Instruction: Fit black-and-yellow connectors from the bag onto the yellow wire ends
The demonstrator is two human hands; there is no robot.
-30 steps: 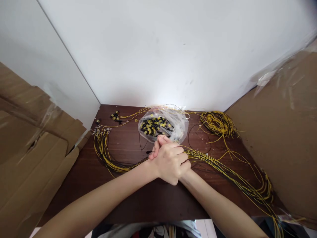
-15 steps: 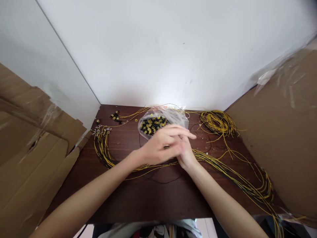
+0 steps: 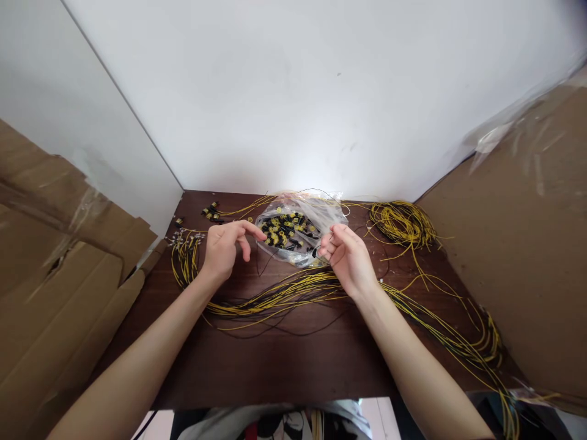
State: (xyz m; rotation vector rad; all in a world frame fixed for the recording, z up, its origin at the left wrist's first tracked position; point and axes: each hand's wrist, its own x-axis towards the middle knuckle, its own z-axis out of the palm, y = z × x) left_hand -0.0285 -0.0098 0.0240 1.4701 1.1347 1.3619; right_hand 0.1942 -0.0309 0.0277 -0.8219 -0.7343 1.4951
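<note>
Thin yellow-and-black wires (image 3: 276, 296) lay crosswise, nearer our curled right hand (image 3: 351, 261), its hold unclear, than our half-open, seemingly empty left hand (image 3: 223, 250)

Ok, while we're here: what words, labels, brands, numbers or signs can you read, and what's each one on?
None that I can read.
Clear plastic bag: no legible lettering.
Black-and-yellow pieces and wires: too small to tell if marked.
Cardboard: no legible print.
Clothing at the bottom edge: patterned, no readable words.
</note>
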